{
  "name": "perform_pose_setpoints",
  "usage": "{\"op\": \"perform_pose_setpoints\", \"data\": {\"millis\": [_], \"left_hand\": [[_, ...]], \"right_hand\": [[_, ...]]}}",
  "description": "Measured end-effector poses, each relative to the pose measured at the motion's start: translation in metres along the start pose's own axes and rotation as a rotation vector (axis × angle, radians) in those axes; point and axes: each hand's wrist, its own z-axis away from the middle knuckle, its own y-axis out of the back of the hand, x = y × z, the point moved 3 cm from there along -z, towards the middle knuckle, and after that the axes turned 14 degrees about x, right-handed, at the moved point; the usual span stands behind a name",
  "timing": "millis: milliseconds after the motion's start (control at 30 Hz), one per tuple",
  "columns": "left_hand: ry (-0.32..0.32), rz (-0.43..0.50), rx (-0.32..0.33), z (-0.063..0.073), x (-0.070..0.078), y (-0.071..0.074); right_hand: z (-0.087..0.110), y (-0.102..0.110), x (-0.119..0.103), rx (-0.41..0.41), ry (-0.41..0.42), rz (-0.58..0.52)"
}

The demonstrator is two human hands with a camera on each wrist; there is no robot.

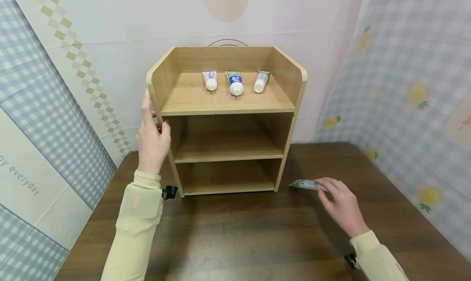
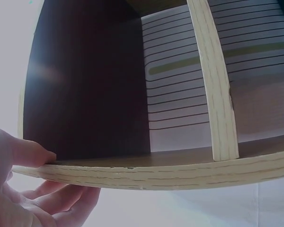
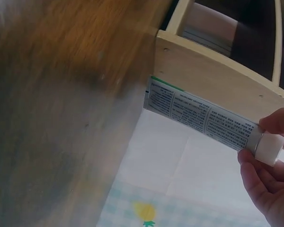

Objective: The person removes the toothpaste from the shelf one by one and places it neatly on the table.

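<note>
My left hand (image 1: 152, 140) grips the left side panel of a small wooden shelf (image 1: 228, 110); in the left wrist view the thumb (image 2: 35, 153) lies on the inner side of the panel's edge and the other fingers on the outer side. To the right of the shelf, my right hand (image 1: 340, 203) pinches a toothpaste tube (image 1: 306, 184) near its white cap (image 3: 270, 148). The tube's flat end points toward the shelf, and its printed back shows in the right wrist view. Three other tubes, a small white one (image 1: 210, 80), a blue-and-green one (image 1: 234, 82) and a greenish one (image 1: 261, 81), lie on the top shelf, caps forward.
The shelf has two lower compartments, split by a middle board (image 1: 228, 155), and stands on a dark wooden table (image 1: 235, 232). Patterned cloth (image 1: 404, 89) hangs behind and at both sides. Raised side panels border the top shelf.
</note>
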Motion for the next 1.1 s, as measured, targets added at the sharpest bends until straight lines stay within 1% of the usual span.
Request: {"op": "perform_pose_setpoints", "data": {"millis": [200,367,467,533,633,800,900,967,1100], "left_hand": [[-0.030,-0.013,0.016,0.000,0.003,-0.002],[-0.030,-0.015,0.014,0.001,0.002,-0.003],[-0.028,-0.024,0.019,0.002,0.000,-0.002],[-0.026,-0.029,0.026,0.001,-0.001,-0.001],[-0.024,-0.032,0.037,0.000,-0.003,0.000],[-0.033,-0.027,0.019,0.000,-0.001,0.000],[-0.030,-0.028,0.005,0.001,0.000,-0.001],[-0.022,-0.030,0.000,0.001,-0.001,-0.001],[-0.014,-0.030,-0.005,0.001,-0.002,-0.001]], "right_hand": [[-0.005,-0.015,0.011,-0.031,-0.020,0.028],[-0.007,-0.025,0.018,-0.057,-0.073,0.040],[-0.007,-0.032,0.020,-0.090,-0.113,0.048],[-0.008,-0.038,0.022,-0.136,-0.135,0.061],[-0.009,-0.049,0.024,-0.239,-0.157,0.084],[-0.008,-0.064,0.027,-0.470,-0.198,0.113],[-0.006,-0.071,0.026,-0.595,-0.206,0.113],[-0.004,-0.075,0.025,-0.646,-0.202,0.110],[-0.001,-0.081,0.024,-0.681,-0.204,0.097]]}}
